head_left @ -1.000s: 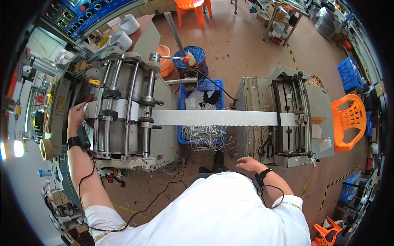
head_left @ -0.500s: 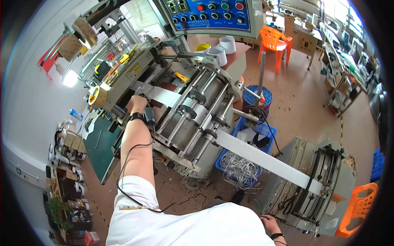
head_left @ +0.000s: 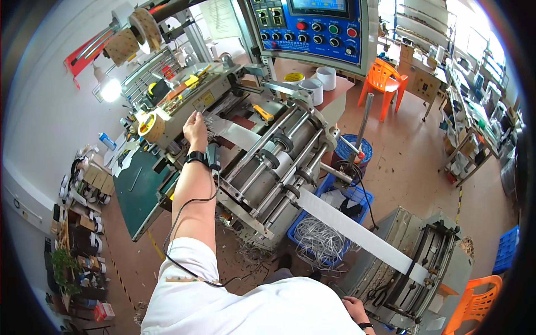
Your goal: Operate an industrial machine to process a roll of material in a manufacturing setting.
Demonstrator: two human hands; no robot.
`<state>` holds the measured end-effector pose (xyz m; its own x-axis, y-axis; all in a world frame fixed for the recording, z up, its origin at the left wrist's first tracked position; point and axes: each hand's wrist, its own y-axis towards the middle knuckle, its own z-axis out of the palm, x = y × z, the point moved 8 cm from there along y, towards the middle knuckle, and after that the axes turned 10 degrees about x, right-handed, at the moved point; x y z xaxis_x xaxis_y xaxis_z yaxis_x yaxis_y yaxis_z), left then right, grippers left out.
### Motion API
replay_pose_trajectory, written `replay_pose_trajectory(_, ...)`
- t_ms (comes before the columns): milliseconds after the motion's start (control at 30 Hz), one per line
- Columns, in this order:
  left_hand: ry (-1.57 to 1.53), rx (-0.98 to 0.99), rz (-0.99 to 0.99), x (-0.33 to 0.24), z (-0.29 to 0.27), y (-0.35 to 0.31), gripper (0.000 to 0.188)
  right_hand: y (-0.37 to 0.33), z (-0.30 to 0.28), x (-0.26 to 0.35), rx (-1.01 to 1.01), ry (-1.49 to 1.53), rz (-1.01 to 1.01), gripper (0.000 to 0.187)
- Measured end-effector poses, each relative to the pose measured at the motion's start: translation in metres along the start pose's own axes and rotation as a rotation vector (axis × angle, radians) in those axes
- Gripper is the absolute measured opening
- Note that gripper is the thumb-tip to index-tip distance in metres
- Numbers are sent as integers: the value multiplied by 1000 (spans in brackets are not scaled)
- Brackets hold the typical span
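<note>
Left hand [head_left: 195, 132] has fingers bunched narrowly, any grip hidden from here; white strip [head_left: 239, 134] just right of them; right hand's [head_left: 354, 309] spread, I can't tell.

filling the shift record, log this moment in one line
left hand: at roller machine, grip unclear | right hand: low by body | white strip: spans over blue crate to second machine | yellow cutter: on roller machine

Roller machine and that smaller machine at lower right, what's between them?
In the head view, a white strip spans the gap; beneath it sits a blue crate holding tangled pale trimmings.
</note>
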<state>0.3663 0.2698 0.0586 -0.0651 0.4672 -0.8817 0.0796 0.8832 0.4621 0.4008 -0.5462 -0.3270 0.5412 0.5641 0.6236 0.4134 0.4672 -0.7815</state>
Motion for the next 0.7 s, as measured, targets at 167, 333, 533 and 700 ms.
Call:
replay_pose_trajectory(167,289,-222,42,-26,-14,5,36,20,22,29,59,-23,-60,37)
replay_pose_trajectory(333,460,620,-250,-54,22,-2,45,26,35,49,62,-29,-78,38)
replay_pose_trajectory(533,456,605,-159,-33,-29,-13,51,66,38,42,111,-47,-131,36)
replay_pose_trajectory(700,189,315,92,-52,-62,-46,39,69,40,53,123,-114,-139,35)
